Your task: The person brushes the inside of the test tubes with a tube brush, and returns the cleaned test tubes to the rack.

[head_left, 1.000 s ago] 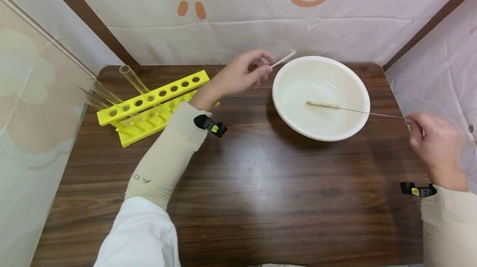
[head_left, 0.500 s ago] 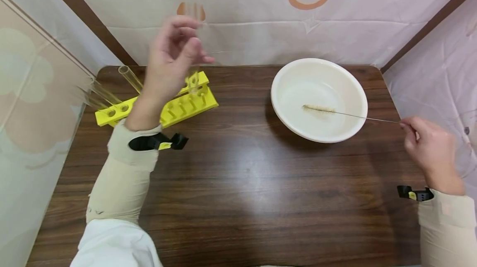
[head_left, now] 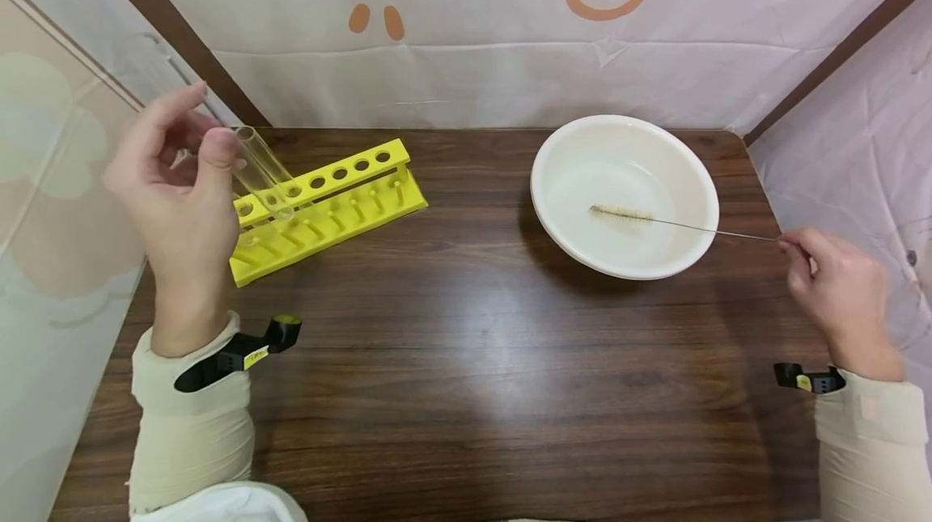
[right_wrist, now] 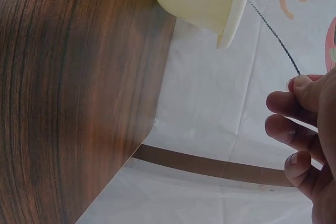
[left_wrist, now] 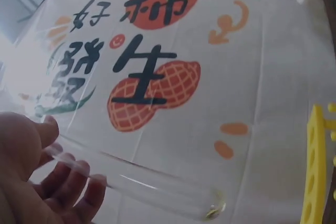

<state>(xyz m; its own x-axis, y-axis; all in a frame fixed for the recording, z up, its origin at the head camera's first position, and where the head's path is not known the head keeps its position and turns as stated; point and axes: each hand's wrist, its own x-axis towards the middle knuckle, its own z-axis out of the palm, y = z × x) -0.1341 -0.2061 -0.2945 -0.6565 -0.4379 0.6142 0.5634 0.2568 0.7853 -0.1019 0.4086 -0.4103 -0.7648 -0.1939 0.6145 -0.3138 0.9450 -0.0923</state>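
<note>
Over the left part of the yellow test tube rack [head_left: 342, 218], my left hand [head_left: 175, 182] pinches a clear glass test tube [left_wrist: 152, 182]. This tube is tilted, its rounded end pointing down toward the rack. Another test tube [head_left: 255, 142] leans in one of the rack's holes. The rack's left end and the tubes there are hidden behind the hand. On the right, my right hand [head_left: 840, 287] pinches the thin wire handle of a test tube brush [head_left: 622, 213]. Its bristles are inside the white basin [head_left: 695, 247], and the wire passes over the basin's right rim.
The dark wooden table [head_left: 480, 392] carries the rack at left and the basin at back right. Printed white cloth [head_left: 480, 69] hangs behind it, and cloth walls stand close on both sides.
My left hand has swung left from beside the basin to above the rack, bringing the test tube along. The right hand and brush have barely shifted.
</note>
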